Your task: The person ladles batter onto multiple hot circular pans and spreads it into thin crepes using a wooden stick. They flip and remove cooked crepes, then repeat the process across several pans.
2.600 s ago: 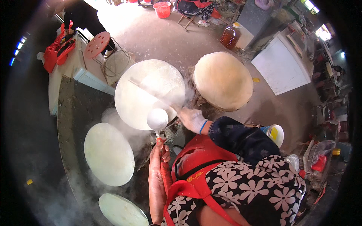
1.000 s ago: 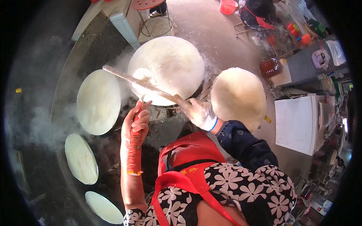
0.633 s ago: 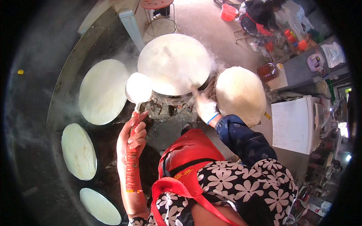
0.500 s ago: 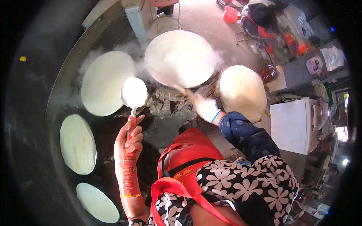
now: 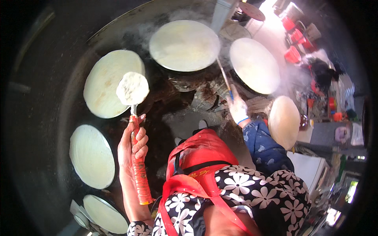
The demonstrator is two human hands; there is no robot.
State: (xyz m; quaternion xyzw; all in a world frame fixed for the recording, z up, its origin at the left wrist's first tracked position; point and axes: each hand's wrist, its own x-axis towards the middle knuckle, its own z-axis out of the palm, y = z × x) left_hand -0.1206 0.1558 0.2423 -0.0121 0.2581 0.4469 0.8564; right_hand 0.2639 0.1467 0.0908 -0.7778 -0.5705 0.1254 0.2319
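My left hand (image 5: 134,143) is closed around the red-wrapped handle of a ladle (image 5: 133,88), whose bowl is full of white batter. The bowl hangs over the near edge of a pale round pancake (image 5: 108,78). In a white glove with a blue cuff, my right hand (image 5: 237,109) grips a thin stick-like tool (image 5: 223,74). Its far end reaches the right edge of the middle pancake (image 5: 184,47), which steams on a round griddle. Just beyond my right hand is another pale pancake (image 5: 255,66); whether the tool touches either one I cannot tell.
More round pancakes curve round me: one at left (image 5: 92,157), one at lower left (image 5: 105,214) and one at right (image 5: 283,122). Ash and charred matter (image 5: 210,96) lie beneath the griddles. Red buckets (image 5: 292,54) and a person (image 5: 321,74) are at the far right. A white cabinet (image 5: 309,167) stands nearer.
The whole view has swung, bringing the right-hand pancakes further in. My right hand has shifted from the middle griddle's near edge to its right side. My left hand still holds the filled ladle.
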